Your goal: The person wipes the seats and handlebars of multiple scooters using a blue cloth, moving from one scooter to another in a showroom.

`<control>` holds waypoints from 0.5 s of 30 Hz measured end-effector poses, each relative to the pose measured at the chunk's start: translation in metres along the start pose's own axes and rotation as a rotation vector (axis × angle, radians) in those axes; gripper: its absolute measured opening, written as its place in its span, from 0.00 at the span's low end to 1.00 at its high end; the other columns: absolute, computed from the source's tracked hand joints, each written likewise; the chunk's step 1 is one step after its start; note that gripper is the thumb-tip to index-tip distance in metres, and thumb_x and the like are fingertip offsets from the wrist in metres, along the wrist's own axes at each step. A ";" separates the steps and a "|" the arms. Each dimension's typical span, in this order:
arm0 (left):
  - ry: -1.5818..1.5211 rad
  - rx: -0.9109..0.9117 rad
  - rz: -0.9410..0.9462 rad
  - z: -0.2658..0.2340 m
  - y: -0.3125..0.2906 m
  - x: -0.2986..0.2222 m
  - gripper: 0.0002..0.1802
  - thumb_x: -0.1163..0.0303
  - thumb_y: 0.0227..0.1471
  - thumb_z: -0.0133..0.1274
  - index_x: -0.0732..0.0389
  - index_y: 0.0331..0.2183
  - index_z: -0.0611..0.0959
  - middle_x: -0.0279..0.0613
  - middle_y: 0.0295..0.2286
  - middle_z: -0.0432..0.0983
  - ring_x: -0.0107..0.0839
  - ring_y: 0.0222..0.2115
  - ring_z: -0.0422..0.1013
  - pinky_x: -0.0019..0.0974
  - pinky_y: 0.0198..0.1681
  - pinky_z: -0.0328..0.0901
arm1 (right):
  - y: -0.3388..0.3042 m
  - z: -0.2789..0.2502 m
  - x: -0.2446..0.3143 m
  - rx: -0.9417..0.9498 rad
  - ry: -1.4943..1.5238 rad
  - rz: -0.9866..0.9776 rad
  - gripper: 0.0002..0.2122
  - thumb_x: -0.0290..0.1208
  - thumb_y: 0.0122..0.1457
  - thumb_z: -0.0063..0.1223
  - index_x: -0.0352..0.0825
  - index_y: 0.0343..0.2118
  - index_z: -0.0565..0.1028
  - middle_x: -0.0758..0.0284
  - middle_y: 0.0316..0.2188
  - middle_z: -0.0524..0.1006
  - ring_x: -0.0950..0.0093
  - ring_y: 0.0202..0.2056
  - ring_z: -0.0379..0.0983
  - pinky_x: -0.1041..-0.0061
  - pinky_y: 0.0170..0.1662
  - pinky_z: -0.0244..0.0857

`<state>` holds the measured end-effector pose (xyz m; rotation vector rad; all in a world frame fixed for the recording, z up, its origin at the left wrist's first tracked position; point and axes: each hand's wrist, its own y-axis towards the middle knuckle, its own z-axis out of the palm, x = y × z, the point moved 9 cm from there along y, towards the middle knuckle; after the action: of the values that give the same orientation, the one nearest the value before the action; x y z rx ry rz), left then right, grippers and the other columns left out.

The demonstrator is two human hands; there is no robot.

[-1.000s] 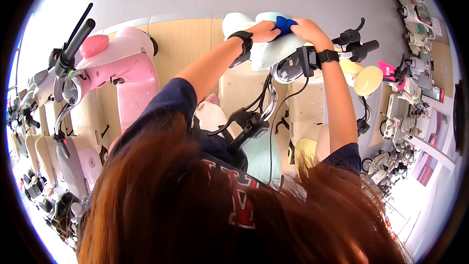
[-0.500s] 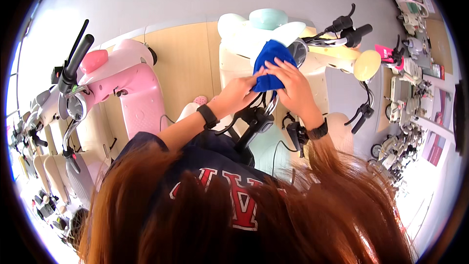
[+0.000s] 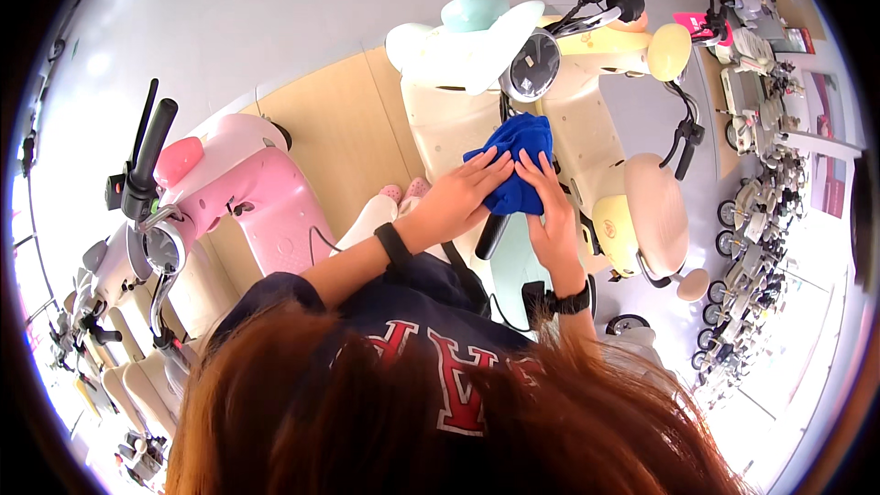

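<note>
A bunched blue cloth [image 3: 524,139] lies over the handlebar of a pale scooter in front of me, hiding part of the bar. My left hand [image 3: 460,200] presses on the cloth from the left, fingers together. From the right, my right hand [image 3: 550,220] holds it with the fingers bent over its edge. A black handlebar grip [image 3: 493,236] sticks out below the cloth toward me. Beyond the cloth, the scooter's round dial [image 3: 534,64] is uncovered, next to its white front cover [image 3: 504,41]. What lies under the cloth is hidden.
On the left stands a pink scooter [image 3: 261,192] with a black grip [image 3: 151,160] pointing up. Close on the right is a cream and yellow scooter [image 3: 591,119] with a beige seat [image 3: 655,211]. A wooden platform [image 3: 339,115] lies underneath. Several more scooters line both sides.
Both hands and the blue cloth have moved nearer to me, off the area beside the dial and down the handlebar toward its grip. The dial now shows fully.
</note>
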<state>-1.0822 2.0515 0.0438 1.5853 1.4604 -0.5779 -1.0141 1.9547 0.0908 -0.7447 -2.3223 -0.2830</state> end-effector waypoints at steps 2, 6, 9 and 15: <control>-0.025 -0.033 0.020 -0.007 -0.009 -0.007 0.41 0.82 0.40 0.55 0.61 0.60 0.68 0.49 0.60 0.64 0.51 0.61 0.58 0.49 0.61 0.61 | -0.011 -0.001 0.013 -0.072 0.011 0.016 0.25 0.12 0.49 0.42 0.34 0.53 0.73 0.61 0.60 0.70 0.52 0.65 0.56 0.57 0.67 0.49; 0.028 0.065 0.038 -0.002 -0.027 -0.020 0.41 0.77 0.42 0.58 0.63 0.60 0.66 0.52 0.61 0.61 0.52 0.62 0.57 0.48 0.63 0.57 | -0.040 0.012 0.019 -0.181 -0.024 -0.022 0.25 0.12 0.50 0.43 0.32 0.53 0.72 0.59 0.60 0.70 0.51 0.65 0.56 0.53 0.67 0.49; 0.043 0.093 0.108 0.007 -0.047 -0.027 0.39 0.76 0.41 0.58 0.64 0.58 0.69 0.53 0.60 0.63 0.50 0.61 0.59 0.48 0.58 0.62 | -0.065 0.022 0.020 -0.200 -0.056 -0.054 0.25 0.13 0.47 0.44 0.30 0.51 0.73 0.57 0.56 0.72 0.51 0.63 0.60 0.52 0.66 0.50; -0.293 0.147 0.077 -0.038 -0.078 -0.073 0.27 0.72 0.46 0.55 0.59 0.51 0.78 0.49 0.33 0.78 0.48 0.37 0.73 0.47 0.44 0.68 | -0.118 0.053 0.009 -0.114 -0.048 -0.097 0.19 0.18 0.41 0.52 0.33 0.41 0.79 0.59 0.38 0.80 0.56 0.44 0.75 0.61 0.48 0.67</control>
<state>-1.1800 2.0377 0.1000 1.5848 1.1556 -0.8496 -1.1164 1.8835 0.0572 -0.7019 -2.4074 -0.4484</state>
